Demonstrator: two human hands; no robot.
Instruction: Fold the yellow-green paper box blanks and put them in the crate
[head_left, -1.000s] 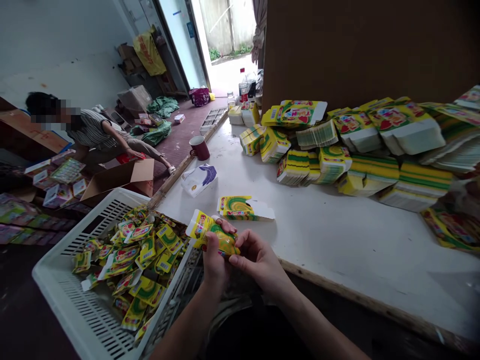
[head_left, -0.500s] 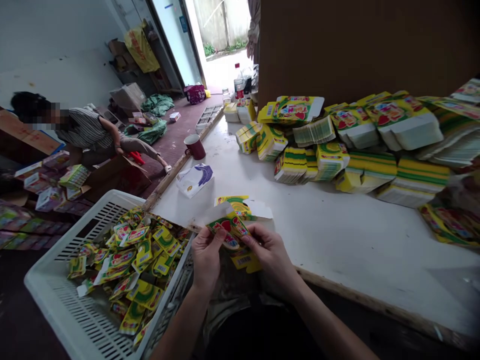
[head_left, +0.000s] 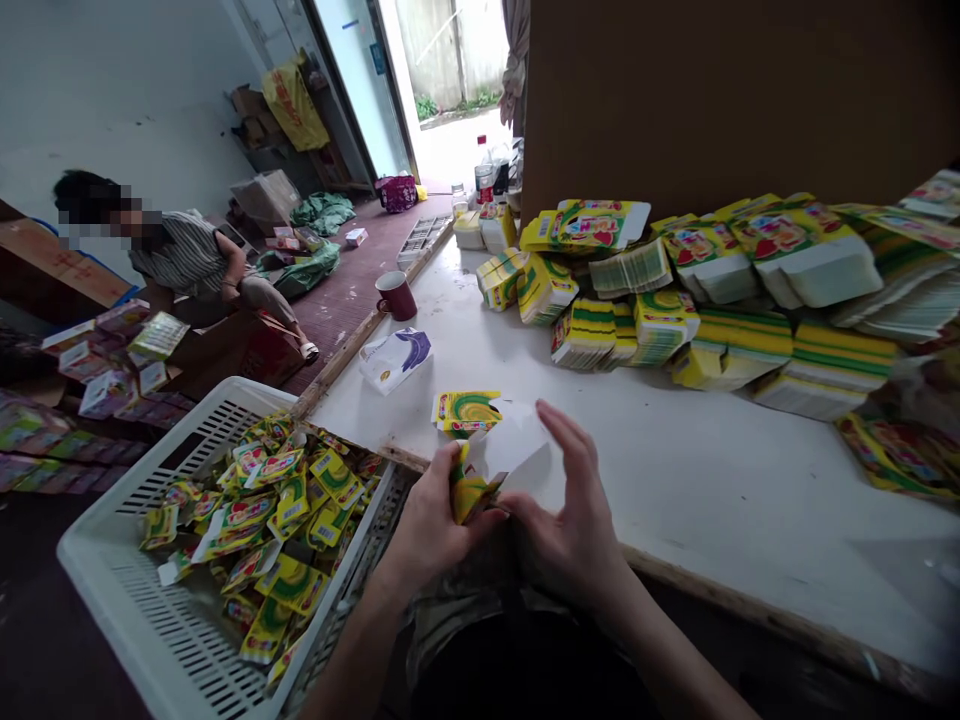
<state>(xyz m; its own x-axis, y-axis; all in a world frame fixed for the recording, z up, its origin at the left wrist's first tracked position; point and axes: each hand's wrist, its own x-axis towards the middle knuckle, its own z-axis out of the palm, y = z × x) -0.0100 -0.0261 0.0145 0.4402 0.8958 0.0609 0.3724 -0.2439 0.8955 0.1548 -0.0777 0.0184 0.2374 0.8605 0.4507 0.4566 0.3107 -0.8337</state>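
Above the near edge of the table, my left hand (head_left: 431, 525) is closed on a small yellow-and-green printed carton (head_left: 469, 488), thumb and fingers at its left side. White inner board of the carton faces up. My right hand (head_left: 574, 515) curves round its right side, thumb at the lower edge and fingers by the white board. Just behind lies another flat carton (head_left: 465, 412), partly covered by the one in my hands. To the left, a white plastic basket (head_left: 97, 570) holds many similar cartons.
Stacks of flat cartons (head_left: 750, 335) line the back and right of the white table (head_left: 697, 480). A tissue pack (head_left: 394, 360) and a maroon mug (head_left: 396, 297) stand at its left edge. Beyond the basket, a person (head_left: 195, 260) sits beside boxes. A doorway is behind.
The carton in my hands has turned from its printed face to show white inner board. My right hand has opened wider and shifted right around it. The view has moved slightly.
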